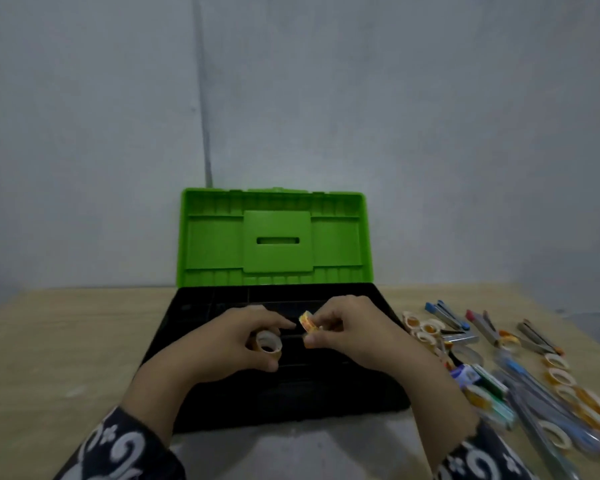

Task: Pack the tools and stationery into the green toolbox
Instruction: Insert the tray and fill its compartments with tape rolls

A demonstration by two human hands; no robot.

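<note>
The toolbox stands open in front of me, its green lid [274,237] upright against the wall and its black base [326,393] with a divided tray below. Both my hands hover over the tray. My left hand [232,341] grips a small tape roll [268,344] with its hole facing me. My right hand [354,330] pinches another small orange-yellow tape roll [308,322] between thumb and fingers. The two rolls are close together but apart.
On the wooden table [66,341] to the right of the box lie several small tape rolls [421,327], staple boxes and clips [445,315], pens [534,386] and a small packet [468,374]. A grey wall [326,98] rises behind.
</note>
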